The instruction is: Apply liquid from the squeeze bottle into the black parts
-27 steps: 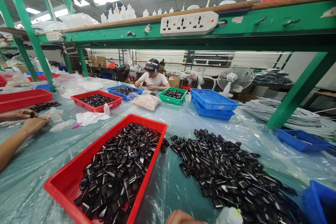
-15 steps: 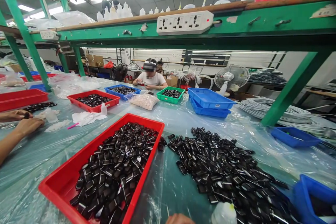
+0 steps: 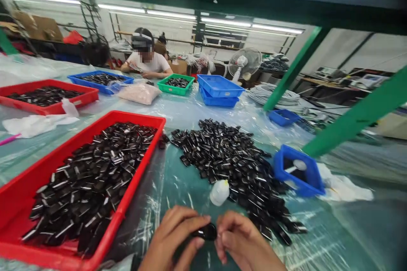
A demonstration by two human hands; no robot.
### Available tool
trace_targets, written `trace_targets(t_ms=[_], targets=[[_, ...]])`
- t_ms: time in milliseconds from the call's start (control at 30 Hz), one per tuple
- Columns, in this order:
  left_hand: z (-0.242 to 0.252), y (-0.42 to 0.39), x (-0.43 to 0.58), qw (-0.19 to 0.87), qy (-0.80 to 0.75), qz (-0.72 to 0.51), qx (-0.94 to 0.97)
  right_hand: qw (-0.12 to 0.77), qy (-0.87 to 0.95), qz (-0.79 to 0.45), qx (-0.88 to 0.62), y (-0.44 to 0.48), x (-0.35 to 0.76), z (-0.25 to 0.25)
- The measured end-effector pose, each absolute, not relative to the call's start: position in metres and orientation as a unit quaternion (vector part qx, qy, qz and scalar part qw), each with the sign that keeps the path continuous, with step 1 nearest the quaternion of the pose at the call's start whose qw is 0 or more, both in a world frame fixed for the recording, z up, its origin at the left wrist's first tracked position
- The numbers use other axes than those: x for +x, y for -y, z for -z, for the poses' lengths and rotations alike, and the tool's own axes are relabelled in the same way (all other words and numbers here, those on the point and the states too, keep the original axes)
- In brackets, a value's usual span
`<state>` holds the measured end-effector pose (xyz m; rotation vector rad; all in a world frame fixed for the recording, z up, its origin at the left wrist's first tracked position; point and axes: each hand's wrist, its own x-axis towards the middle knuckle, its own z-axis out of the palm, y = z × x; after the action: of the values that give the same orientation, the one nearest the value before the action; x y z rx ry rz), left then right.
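Note:
My left hand point(image 3: 181, 237) pinches a small glossy black plastic piece point(image 3: 207, 231) between thumb and fingers, low in the middle of the head view. Against the right end of that piece, my right hand point(image 3: 237, 237) has its fingers bent and drawn together; whatever lies between them is hidden. Just beyond both hands a small white bottle point(image 3: 219, 192) with a yellowish tip leans at the edge of a loose pile of similar black pieces point(image 3: 222, 148). To the left, a large red tray point(image 3: 122, 216) contains many more of them.
On the right stands a blue bin point(image 3: 313, 173) beside a white cloth point(image 3: 346, 188). Farther back are a green tray point(image 3: 174, 89), stacked blue trays point(image 3: 219, 87) and a bag of pale material point(image 3: 140, 93). A green post point(image 3: 359, 114) slants at right. Another person point(image 3: 149, 61) sits across the table.
The view has tilted down and turned to the right. Both my hands now show, with a black piece in the left; before, only a bit of one hand was visible at the bottom edge.

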<state>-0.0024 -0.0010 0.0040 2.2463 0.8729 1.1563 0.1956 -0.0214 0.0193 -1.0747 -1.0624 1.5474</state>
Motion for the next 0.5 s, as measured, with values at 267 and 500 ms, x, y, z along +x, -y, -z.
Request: trace_targets(t_ms=[267,500], targets=[[-0.010,0.004,0.002,0.214,-0.318,-0.423,0.821,0.496,0.262,-0.779,-0.282,0.015,0.187,0.016],[-0.015,0.003,-0.002,0.215,-0.301,-0.425,0.826,0.498,0.248,-0.790,-0.258,0.019,0.185,0.004]])
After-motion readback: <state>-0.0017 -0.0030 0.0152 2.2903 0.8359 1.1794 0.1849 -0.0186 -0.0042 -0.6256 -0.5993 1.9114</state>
